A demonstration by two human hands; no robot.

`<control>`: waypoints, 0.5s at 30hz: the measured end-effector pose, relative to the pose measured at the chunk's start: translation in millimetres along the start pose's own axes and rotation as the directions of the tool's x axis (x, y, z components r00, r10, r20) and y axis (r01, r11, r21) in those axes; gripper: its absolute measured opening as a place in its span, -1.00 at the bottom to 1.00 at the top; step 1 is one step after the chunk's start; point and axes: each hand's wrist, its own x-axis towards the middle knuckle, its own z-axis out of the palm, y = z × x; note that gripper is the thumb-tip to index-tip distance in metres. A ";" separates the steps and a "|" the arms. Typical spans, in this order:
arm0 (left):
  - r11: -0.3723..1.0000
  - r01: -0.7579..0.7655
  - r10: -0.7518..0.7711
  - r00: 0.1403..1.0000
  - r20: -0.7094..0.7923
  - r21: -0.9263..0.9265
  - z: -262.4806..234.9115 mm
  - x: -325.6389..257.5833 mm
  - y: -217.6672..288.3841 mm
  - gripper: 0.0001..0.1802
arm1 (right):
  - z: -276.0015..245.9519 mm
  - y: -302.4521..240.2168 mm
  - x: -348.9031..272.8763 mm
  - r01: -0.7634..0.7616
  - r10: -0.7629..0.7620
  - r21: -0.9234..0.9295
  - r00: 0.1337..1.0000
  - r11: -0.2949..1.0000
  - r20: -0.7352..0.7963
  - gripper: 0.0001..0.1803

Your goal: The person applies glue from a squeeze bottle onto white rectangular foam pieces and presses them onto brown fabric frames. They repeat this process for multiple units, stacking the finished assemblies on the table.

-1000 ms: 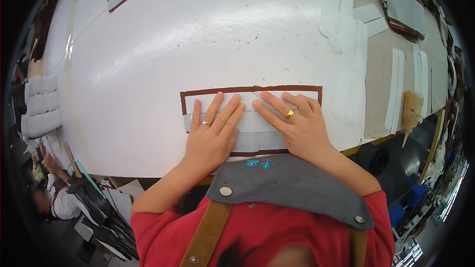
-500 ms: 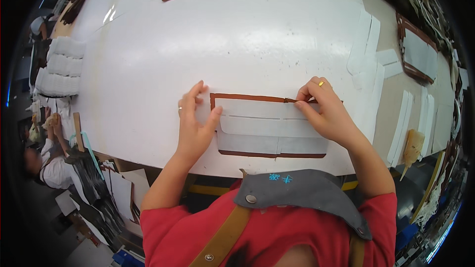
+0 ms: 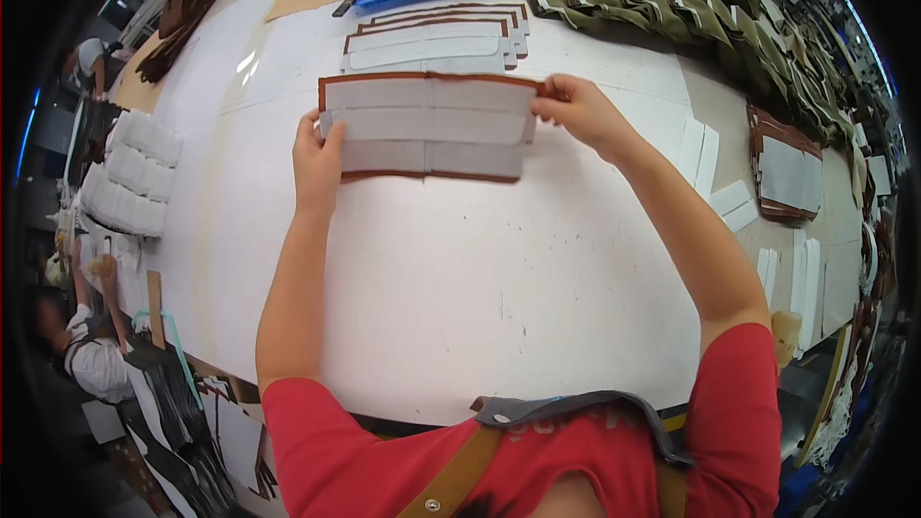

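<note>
Left hand (image 3: 318, 161) grips the left end of a grey-white panel (image 3: 427, 125), thumb over its face, fingers behind the edge. Panel spans between both hands, brown strip along top and bottom, a seam down the middle. Sits in front of a stack of similar panels (image 3: 422, 56); looks lifted off the white surface (image 3: 499, 278), though contact at the lower edge is hard to tell. Likely light, thin, bendy yet firm enough to stay mostly flat; middle could bow if the ends come together. Face looks smooth, maybe a bit slippery. Best hold: both short ends, near the upper corners, light pinch so the brown strip doesn't crease. Right hand (image 3: 583, 117) pinches the upper right corner, thumb and fingers closed on it. Farther right, another brown-edged pile (image 3: 791, 173) lies well apart from the hand.
</note>
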 end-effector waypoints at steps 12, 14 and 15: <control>0.720 -0.243 0.353 0.935 -0.041 0.650 16.6 132.1 -51.7 -0.54 | 27.9 29.1 141.2 -0.020 -0.139 -0.333 0.883 0.943 -0.448 -0.62; 0.743 -0.232 0.303 0.953 -0.007 0.628 14.5 124.4 -45.3 -0.64 | 27.5 28.7 141.6 -0.033 -0.115 -0.317 0.892 0.948 -0.438 -0.64; 0.751 -0.235 0.295 0.955 0.004 0.617 12.4 125.2 -38.3 -0.68 | 26.2 25.6 143.3 -0.024 -0.126 -0.323 0.893 0.946 -0.433 -0.64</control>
